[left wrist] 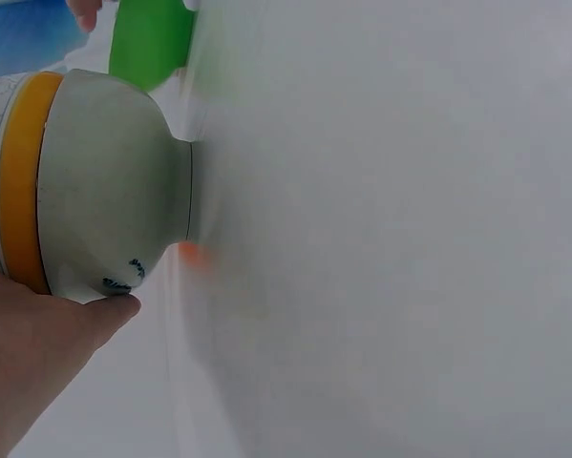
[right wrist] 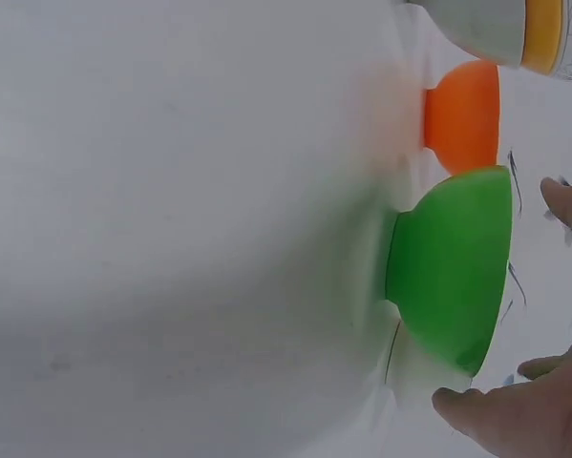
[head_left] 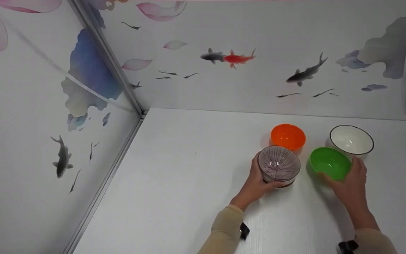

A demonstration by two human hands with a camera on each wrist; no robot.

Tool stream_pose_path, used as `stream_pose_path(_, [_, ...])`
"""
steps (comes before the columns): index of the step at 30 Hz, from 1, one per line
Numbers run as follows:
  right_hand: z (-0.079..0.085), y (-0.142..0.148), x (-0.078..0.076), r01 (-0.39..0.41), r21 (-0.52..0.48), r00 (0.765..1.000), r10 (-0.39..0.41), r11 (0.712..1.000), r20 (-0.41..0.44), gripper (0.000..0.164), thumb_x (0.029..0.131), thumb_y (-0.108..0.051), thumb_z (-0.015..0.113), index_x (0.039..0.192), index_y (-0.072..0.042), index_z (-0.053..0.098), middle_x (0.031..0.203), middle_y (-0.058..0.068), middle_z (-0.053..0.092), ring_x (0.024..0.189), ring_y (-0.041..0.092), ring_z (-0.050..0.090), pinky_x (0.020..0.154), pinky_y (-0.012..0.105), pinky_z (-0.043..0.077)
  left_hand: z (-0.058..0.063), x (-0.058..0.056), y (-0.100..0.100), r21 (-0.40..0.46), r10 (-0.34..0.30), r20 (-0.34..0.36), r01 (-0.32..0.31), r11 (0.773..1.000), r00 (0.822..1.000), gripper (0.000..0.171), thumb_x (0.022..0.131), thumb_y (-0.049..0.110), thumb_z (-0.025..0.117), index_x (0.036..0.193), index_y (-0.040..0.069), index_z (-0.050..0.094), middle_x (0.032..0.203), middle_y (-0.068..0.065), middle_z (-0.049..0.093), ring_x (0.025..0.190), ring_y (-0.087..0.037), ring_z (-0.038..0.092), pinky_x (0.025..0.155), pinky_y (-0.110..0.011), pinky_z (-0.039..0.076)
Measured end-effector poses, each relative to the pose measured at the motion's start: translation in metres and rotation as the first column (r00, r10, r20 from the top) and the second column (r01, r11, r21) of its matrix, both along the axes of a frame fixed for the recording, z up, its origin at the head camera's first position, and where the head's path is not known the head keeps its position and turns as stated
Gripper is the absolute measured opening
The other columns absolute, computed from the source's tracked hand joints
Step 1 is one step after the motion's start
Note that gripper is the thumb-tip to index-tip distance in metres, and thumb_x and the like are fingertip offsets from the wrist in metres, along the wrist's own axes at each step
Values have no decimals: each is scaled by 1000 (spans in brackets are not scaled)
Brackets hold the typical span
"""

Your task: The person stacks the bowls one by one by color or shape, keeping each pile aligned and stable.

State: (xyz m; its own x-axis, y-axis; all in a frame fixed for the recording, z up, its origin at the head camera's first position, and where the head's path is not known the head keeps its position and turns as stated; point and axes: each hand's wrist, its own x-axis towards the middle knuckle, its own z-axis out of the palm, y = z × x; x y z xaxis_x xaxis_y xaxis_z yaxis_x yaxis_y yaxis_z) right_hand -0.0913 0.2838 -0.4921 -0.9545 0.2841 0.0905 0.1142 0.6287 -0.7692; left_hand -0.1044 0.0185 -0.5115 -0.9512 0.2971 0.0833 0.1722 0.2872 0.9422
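Note:
My left hand [head_left: 256, 183] grips a stack of bowls from its left side, thumb across the near side. On top is a purple-striped bowl [head_left: 279, 164]; below it show a yellow-orange band [left wrist: 23, 181] and a pale green-grey bowl [left wrist: 109, 181] with a small blue mark. Whether the stack's foot touches the table is unclear. My right hand [head_left: 351, 187] is spread around the near right side of a green bowl [head_left: 330, 163]. In the right wrist view, gaps show between its fingertips [right wrist: 453, 405] and the bowl, which stands upright on the table.
Just behind the stack is an orange bowl [head_left: 287, 136]. A white bowl with a dark rim [head_left: 351, 139] stands behind the green one. The white table [head_left: 174, 183] meets a fish-painted wall [head_left: 245, 88] at the back and another panel [head_left: 23, 141] on the left.

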Motion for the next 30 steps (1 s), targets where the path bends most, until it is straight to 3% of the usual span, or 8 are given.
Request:
stream_pose_path(6, [-7,-1,-1,-6,-59,996,11,998,85,111,77,-36,77,148,-1,-1,147,30,13,130,49,21,101,68,28,2,2,2,-2,-1,9,1,1000,1000,107,74,40,78,147,30,1,149,8,22,135,-9,28,111,-31,31])
stream_pose_path(19, [-10,-1,-3,27,-94,995,-17,995,102,110,75,-38,78,149,-2,6,145,30,18,129,46,24,100,67,29,1,1,1,-20,-10,6,10,1000,1000,107,75,42,77,147,30,-1,150,9,19,136,-7,25,113,-30,29])
stream_pose_path(30, [2,-13,-4,26,-128,999,-29,991,-16,97,74,-33,79,146,-3,21,141,26,31,126,42,31,99,65,31,0,-1,-2,-18,-3,-17,3,1000,1000,107,75,42,77,147,29,0,150,8,20,135,-7,26,112,-31,30])
